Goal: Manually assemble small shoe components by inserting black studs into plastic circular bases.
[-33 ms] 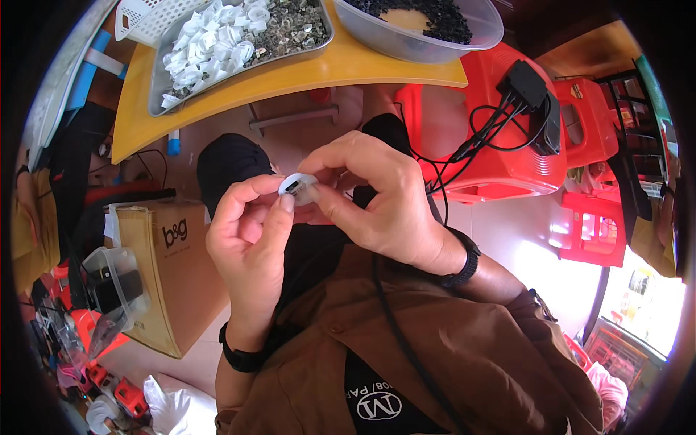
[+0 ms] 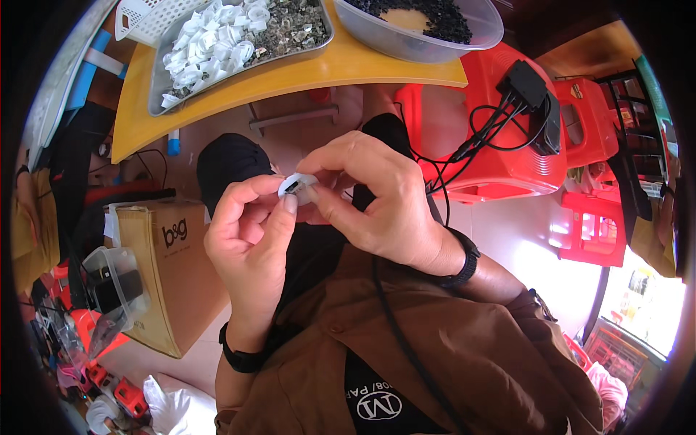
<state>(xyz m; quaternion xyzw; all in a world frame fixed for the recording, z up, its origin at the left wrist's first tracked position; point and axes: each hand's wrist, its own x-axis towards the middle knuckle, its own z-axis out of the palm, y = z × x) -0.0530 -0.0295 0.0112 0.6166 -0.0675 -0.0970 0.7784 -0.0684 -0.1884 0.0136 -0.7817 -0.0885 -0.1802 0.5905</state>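
Observation:
Between my two hands is a small white plastic part (image 2: pixel 298 183) with a dark slot or insert on its face. My left hand (image 2: pixel 250 235) pinches its left side, the thumb pressed against the lower face and the index finger behind the top edge. On the other side, my right hand (image 2: pixel 384 199) grips the part between thumb and fingers. Beyond my hands, on the yellow table (image 2: pixel 290 85), a metal tray (image 2: pixel 161 98) holds a heap of white plastic parts (image 2: pixel 214 47) and a pile of small greyish pieces (image 2: pixel 293 29).
A clear plastic basin (image 2: pixel 406 49) of small black pieces stands beside the tray, with a white perforated basket (image 2: pixel 148 22) at its left. Red stools (image 2: pixel 500 156) carry a black box with cables (image 2: pixel 525 87). A cardboard box (image 2: pixel 181 283) stands at my left.
My left thumb has shifted slightly on the lower face of the white part. Otherwise both hands keep their hold.

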